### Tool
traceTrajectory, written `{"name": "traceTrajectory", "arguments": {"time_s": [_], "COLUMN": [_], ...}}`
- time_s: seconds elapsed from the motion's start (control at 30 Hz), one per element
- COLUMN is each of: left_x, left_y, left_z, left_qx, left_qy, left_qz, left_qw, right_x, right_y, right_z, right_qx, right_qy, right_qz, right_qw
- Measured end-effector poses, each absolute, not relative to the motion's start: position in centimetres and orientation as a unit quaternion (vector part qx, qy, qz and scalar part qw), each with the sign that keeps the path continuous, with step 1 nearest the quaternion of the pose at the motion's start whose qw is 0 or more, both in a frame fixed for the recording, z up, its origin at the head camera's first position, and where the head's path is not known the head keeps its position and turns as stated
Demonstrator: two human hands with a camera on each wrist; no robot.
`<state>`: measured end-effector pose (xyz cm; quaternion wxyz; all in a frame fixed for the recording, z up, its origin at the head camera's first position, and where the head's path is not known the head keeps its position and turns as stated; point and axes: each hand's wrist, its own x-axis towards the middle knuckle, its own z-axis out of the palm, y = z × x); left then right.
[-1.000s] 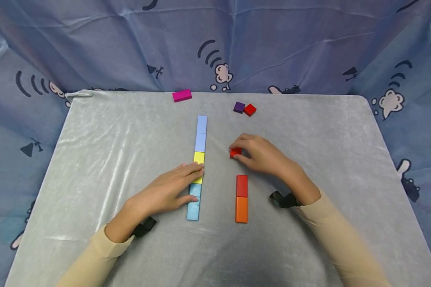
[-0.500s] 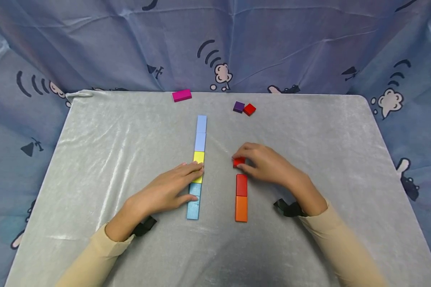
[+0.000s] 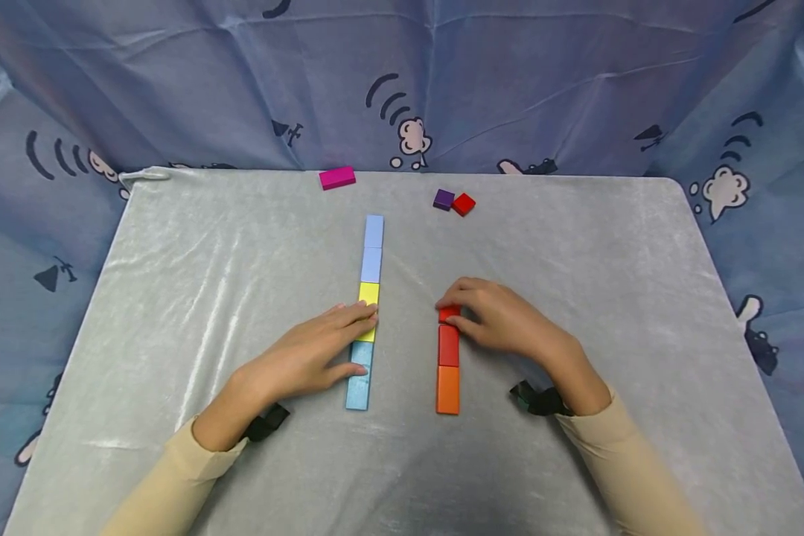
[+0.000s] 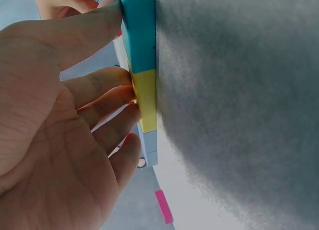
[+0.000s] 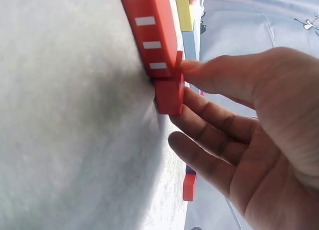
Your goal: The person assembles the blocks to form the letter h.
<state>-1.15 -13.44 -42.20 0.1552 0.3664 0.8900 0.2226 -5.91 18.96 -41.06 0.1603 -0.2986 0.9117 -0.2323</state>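
Observation:
My right hand [image 3: 509, 316] pinches a small red block [image 5: 168, 96] between thumb and fingers. The block sits at the far end of a short row, right up by a longer red block [image 3: 448, 346]; an orange block [image 3: 447, 389] is nearest. In the right wrist view, white squares mark the longer red block's side. My left hand [image 3: 295, 361] rests with extended fingers on a second row: fingertips over the yellow part [image 3: 369, 292], thumb on the turquoise part [image 3: 358, 393]. Light blue blocks [image 3: 371, 257] form this row's far end. Fingers hide some of the yellow.
Near the table's back edge lie a magenta block [image 3: 337, 178], a dark purple block [image 3: 444, 199] and a red block [image 3: 464, 205]. A grey cloth covers the table [image 3: 576, 246]. Behind it hangs a blue printed curtain [image 3: 543, 82].
My right hand has brought the small red block toward me, from a spot beyond the short row to that row's far end. My left hand has stayed in place.

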Motion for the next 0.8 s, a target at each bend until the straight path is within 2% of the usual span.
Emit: {"name": "traceTrajectory", "arguments": {"time_s": [0.47, 0.8], "left_x": [-0.93, -1.08], "left_y": [-13.66, -13.67], "left_z": [-42.11, -42.16], "left_qx": [0.367, 0.363], "left_qy": [0.890, 0.891], "left_qz": [0.230, 0.228], "left_qw": [0.143, 0.152], "right_x": [-5.70, -5.66], "right_y": [18.96, 19.13], "right_z": [-41.24, -41.33], "right_qx": [-0.309, -0.316], "right_qy": [0.909, 0.906], "right_qz": [-0.237, -0.242], "right_qw": [0.146, 0.145]}}
